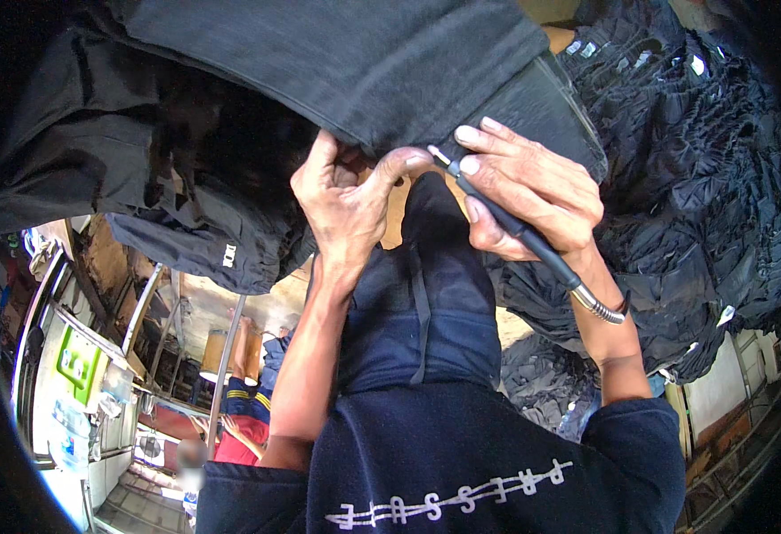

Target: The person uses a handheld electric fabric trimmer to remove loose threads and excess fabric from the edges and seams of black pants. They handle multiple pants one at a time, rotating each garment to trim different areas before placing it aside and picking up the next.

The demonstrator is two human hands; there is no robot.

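A dark garment (346,71) lies over a flat black board (537,111), with its near edge in front of me. My left hand (346,191) pinches this edge, thumb on the near side and fingers partly hidden by the cloth. My right hand (533,191) grips a black pen-shaped tool (520,230) with a pale metal tip and a coiled metal spring at its rear end. The tip is close to my left thumb, at the garment's edge; whether it touches the cloth I cannot tell.
Black garments (675,178) are heaped at the right. More black cloth (79,133) hangs at the left. Another person in red (239,445) is at the lower left, near metal rails (230,343), a green-and-white container (77,365) and a clear water bottle (70,436).
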